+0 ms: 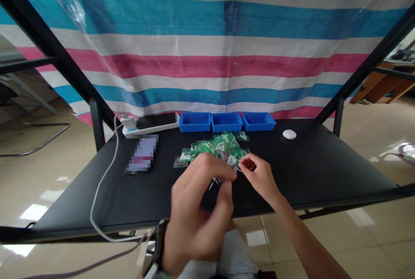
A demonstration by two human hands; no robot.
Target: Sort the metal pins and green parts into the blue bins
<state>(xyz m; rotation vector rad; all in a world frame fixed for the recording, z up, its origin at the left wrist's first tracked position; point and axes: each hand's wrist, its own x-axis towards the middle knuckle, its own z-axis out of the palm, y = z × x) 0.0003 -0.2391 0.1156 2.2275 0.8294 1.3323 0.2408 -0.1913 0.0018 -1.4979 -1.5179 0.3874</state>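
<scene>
Close to the camera, my left hand (201, 205), somewhat blurred and with a dark watch band at the wrist, curls its thumb and forefinger towards each other. Whatever is in that pinch cannot be made out. My right hand (259, 177) pinches at the right edge of a pile of small green packets (223, 142), beside a clear plastic bag (232, 161). A small pale bit shows at its fingertips, too tiny to name. Thin whitish pieces (212, 183) lie on the table behind my left hand, which hides part of the pile.
Three blue bins (227, 122) stand in a row behind the pile on the black table (311, 171). To the left are a white power strip (129, 132) with a dark phone (156, 120), a blurred-out screen (142, 153) and a white cable (97, 197). A white oval object (289, 134) sits right.
</scene>
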